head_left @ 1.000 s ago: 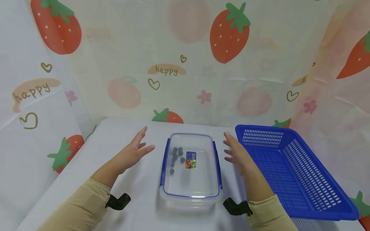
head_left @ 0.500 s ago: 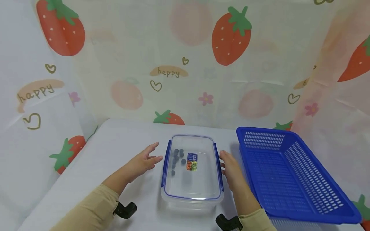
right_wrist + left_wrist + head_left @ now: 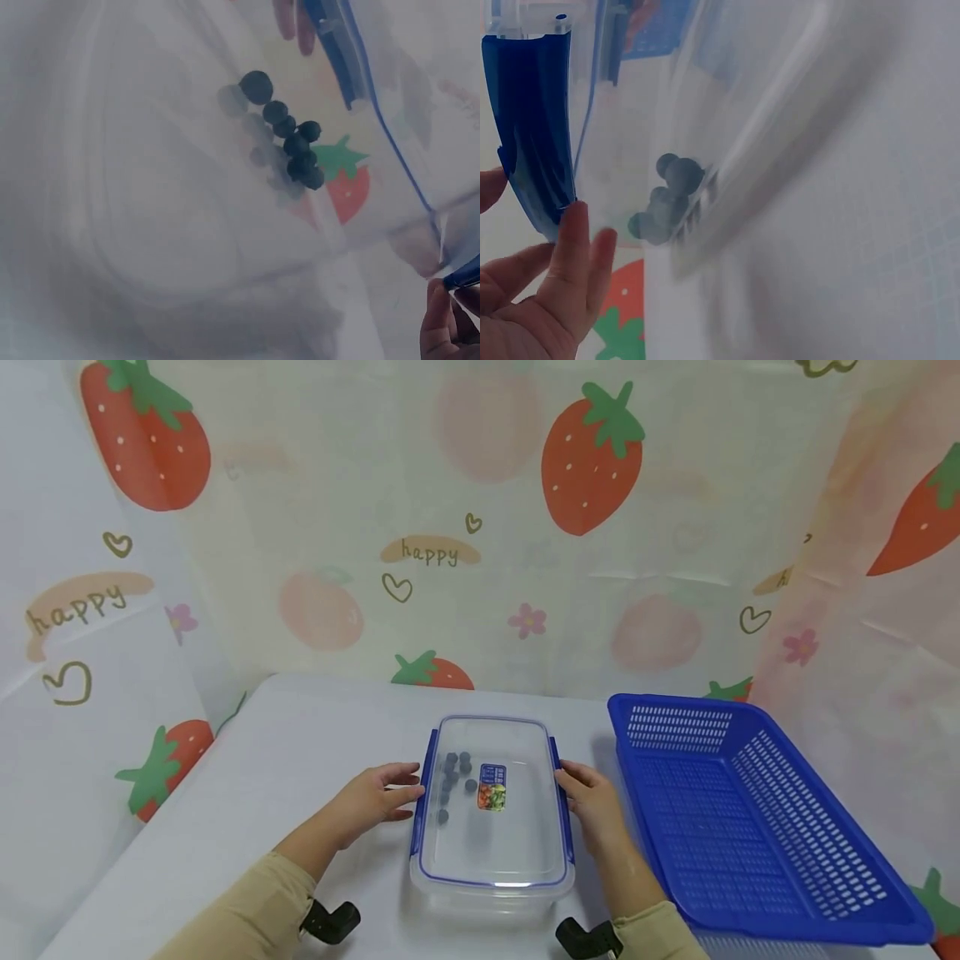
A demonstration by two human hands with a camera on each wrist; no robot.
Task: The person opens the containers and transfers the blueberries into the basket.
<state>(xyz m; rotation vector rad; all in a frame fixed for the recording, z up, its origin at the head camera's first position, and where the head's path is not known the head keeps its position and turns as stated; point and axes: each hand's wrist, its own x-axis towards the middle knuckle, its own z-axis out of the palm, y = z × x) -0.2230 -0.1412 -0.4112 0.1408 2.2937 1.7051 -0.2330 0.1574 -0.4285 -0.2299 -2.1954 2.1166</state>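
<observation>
A clear plastic food container (image 3: 517, 852) stands on the white-covered table with its lid on. Several dark blueberries (image 3: 298, 142) lie along its left side, showing through the plastic. Blue latches run down both long sides. My left hand (image 3: 363, 810) is at the left latch (image 3: 532, 120), fingertips touching its free edge, thumb on the other side, fingers loosely spread. At the opposite side my right hand (image 3: 600, 810) has thumb and fingers around the right latch (image 3: 466, 274), its fingers partly cut off in the right wrist view.
A large blue perforated basket (image 3: 832, 793) stands right of the container, close beside my right forearm. A fruit-printed cloth (image 3: 487, 593) hangs behind the table. Each wrist carries a black camera mount, such as the left mount (image 3: 330, 922).
Both hands have come down and inward from the air beside the container to its two side latches. The right hand reached its side first. The container has stayed put.
</observation>
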